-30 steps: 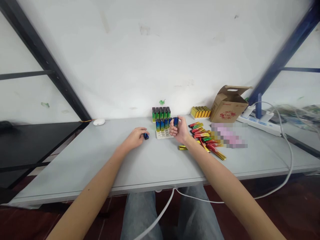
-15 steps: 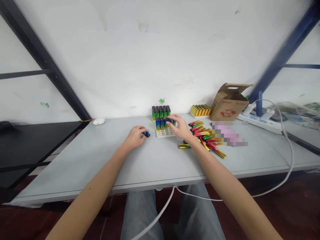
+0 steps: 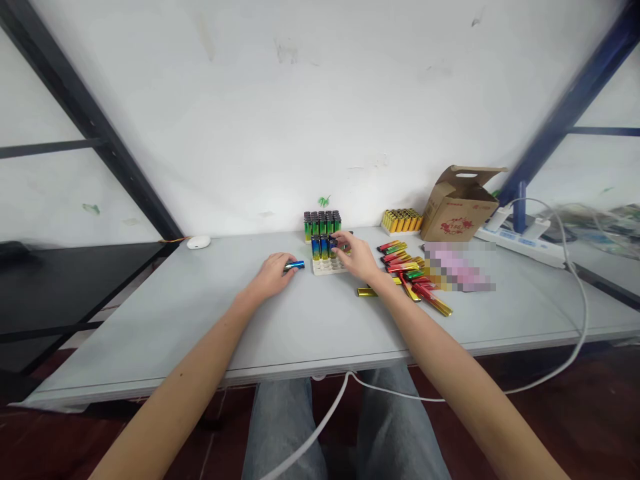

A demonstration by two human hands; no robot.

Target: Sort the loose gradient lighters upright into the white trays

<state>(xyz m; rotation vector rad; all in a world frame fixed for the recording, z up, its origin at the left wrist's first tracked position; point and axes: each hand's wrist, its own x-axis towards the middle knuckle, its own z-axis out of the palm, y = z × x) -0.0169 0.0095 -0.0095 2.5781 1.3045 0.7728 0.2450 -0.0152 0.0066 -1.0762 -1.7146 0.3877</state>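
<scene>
Tabletop (image 3: 270, 333), left hand (image 3: 272, 275) clasping blue lighter (image 3: 297, 265), right hand (image 3: 360, 258) pinching upright lighter (image 3: 333, 244)

Left hand (image 3: 274, 274) and right hand (image 3: 357, 258) both pinch

The bare left arm (image 3: 195, 373) comes in from 7 o'clock and points to 1 o'clock. Its hand stays flat side down, with the fingers (image 3: 286, 257) bent over toward 3 o'clock. The bare right arm (image 3: 445, 357) comes in from 5 o'clock and points to 11. Its wrist (image 3: 377, 278) looks almost straight, thumb and fingers curled toward 9 o'clock.
</scene>
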